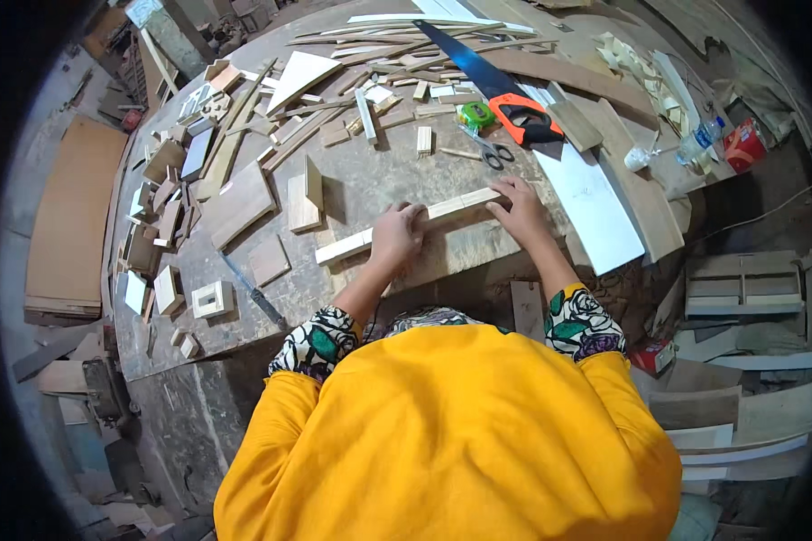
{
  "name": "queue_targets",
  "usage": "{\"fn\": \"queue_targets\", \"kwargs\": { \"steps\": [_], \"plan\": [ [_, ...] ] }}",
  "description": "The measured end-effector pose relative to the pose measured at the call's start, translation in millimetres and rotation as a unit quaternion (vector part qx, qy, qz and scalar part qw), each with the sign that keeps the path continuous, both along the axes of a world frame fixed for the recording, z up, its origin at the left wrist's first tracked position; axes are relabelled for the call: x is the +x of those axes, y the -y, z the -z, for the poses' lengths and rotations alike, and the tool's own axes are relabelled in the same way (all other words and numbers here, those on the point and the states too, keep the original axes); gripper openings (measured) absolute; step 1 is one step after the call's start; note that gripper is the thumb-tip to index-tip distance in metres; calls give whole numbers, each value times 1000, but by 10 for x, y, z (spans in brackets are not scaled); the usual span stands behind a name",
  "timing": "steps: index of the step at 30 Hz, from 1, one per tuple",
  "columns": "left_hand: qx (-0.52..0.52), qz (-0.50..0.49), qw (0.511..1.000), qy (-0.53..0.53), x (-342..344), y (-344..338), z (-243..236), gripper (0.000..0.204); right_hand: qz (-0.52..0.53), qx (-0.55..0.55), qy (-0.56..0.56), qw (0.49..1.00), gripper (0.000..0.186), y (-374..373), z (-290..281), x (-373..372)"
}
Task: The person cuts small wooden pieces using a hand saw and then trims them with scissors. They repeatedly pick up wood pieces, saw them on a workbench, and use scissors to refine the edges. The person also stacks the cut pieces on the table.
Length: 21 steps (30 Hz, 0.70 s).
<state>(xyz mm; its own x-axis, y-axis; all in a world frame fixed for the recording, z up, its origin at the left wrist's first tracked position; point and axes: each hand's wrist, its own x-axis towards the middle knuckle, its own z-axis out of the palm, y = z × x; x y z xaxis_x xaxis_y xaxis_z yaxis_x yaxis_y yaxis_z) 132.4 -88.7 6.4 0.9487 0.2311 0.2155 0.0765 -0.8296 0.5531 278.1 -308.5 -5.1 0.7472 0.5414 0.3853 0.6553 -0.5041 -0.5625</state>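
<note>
A long, pale wooden strip (458, 205) lies at a slant near the front edge of the worktable (370, 171). My left hand (395, 238) is closed over its middle, with dark marks on the fingers. My right hand (521, 215) grips the strip's far right end between thumb and fingers. A dark line crosses the strip left of my left hand. Beyond my right hand are scissors (493, 155), a green tape measure (476, 114) and a handsaw (524, 121) with an orange and black handle. Left of the strip stands an L-shaped wooden piece (305, 204).
Flat wooden boards (241, 206) and a thin tool with a dark handle (254, 293) lie to the left, beside several offcuts. Long strips are heaped at the back. A white board (595, 212) overhangs the front edge at right, near a plastic bottle (700, 142).
</note>
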Motion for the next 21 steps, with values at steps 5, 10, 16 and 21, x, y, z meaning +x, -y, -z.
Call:
{"fn": "queue_targets", "kwargs": {
  "steps": [5, 10, 16, 21],
  "plan": [
    [6, -35, 999, 35, 185, 63, 18, 27, 8, 21, 49, 999, 31, -41, -98, 686],
    [12, -17, 998, 52, 274, 96, 124, 29, 96, -142, 215, 961, 35, 33, 24, 1279],
    [10, -20, 998, 61, 480, 328, 111, 32, 40, -282, 151, 947, 41, -178, -131, 1527],
    [30, -28, 998, 41, 606, 403, 144, 31, -48, -264, 160, 950, 45, -154, -42, 1844]
  ]
}}
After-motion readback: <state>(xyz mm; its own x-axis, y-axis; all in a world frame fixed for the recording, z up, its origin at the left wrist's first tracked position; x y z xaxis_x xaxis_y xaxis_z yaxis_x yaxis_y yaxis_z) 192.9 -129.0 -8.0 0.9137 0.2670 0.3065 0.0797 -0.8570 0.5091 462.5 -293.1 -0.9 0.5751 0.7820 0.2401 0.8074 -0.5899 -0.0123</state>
